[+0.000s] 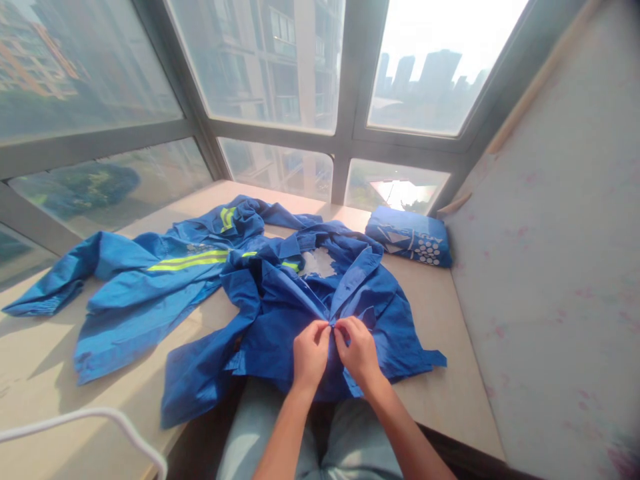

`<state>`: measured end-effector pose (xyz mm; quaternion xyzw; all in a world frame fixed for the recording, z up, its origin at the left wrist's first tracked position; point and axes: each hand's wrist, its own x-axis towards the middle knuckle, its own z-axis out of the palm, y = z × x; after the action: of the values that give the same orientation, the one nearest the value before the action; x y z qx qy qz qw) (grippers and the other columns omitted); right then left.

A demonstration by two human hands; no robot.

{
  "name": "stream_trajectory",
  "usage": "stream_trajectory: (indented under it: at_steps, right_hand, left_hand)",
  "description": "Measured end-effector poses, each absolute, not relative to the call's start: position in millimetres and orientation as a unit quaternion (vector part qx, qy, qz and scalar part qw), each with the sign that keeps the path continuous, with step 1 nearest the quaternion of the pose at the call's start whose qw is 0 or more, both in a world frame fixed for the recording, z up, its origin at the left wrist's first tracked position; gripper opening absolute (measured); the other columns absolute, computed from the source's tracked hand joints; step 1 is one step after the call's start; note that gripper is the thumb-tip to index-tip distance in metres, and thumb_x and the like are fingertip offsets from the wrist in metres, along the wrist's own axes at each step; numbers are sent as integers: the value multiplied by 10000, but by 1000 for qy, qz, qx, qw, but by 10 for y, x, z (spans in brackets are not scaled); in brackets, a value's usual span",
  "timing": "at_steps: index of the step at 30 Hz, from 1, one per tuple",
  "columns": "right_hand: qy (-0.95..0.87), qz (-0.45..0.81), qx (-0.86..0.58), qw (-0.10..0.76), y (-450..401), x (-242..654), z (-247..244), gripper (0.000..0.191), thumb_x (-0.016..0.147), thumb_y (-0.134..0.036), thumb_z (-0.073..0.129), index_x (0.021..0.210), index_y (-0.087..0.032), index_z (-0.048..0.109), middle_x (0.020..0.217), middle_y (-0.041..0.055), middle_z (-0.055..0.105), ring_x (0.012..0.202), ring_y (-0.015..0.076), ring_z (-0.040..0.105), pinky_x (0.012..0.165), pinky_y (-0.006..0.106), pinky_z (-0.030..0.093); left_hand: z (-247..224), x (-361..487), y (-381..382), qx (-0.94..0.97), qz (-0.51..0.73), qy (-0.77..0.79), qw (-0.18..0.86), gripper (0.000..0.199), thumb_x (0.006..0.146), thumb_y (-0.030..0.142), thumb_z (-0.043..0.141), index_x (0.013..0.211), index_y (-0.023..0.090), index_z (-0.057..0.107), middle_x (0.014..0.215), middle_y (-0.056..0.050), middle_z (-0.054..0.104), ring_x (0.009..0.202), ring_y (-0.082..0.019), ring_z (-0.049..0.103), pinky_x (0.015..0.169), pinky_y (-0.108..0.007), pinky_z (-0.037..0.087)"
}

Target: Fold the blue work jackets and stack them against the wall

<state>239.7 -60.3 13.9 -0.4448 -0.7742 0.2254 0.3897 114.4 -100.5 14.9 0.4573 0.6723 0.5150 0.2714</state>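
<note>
bare forearms [285,433] foremost; both hands [311,352] [357,343], fingertips closed, pinch the nearer blue jacket [277,323].

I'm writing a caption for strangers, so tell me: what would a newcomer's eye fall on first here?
Probably the left hand and right hand, meeting low in the centre with fingertips pinched at the front of a blue collared garment. Next, the bright yellow-green stripes on another blue garment spread to the left. Then a blue bundle with white print, beside the wall at right.
</note>
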Motion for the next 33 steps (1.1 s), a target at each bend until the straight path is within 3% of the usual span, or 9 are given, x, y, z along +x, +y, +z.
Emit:
stream_trajectory:
  at_steps: [7,20,30,33]
  right_hand:
    - [-807,204,-430,349,-531,2440,162,135,935,-204,537,920,-228,669,880,49,667,842,201,614,781,303,488]
    - [-823,129,-420,361,-622,2428,185,221,973,-193,492,901,-229,699,853,62,686,821,203,616,780,309,477]
    - [-793,136,-430,408,-674,2398,108,231,981,-200,478,896,-227,691,875,73,700,827,203,648,793,325,511]
    - [-783,151,-440,413,-675,2408,64,240,984,-185,456,913,-223,682,880,72,696,848,203,650,813,331,519]
  left_hand:
    - [168,1201,-1013,498,485,681,229,178,889,257,557,883,225,732,896,-46,762,834,-208,711,791,-317,551]
    - [103,1229,-968,351,575,646,358,275,782,440,704,841,172,712,810,-53,749,763,-200,708,754,-304,568]
    - [102,1281,-953,136,643,574,489,352,614,391,847,807,127,717,718,-36,717,622,-130,644,604,-233,514]
    - [97,1245,-952,130,654,575,474,347,626,391,840,817,130,715,705,-26,709,617,-128,639,602,-233,509]
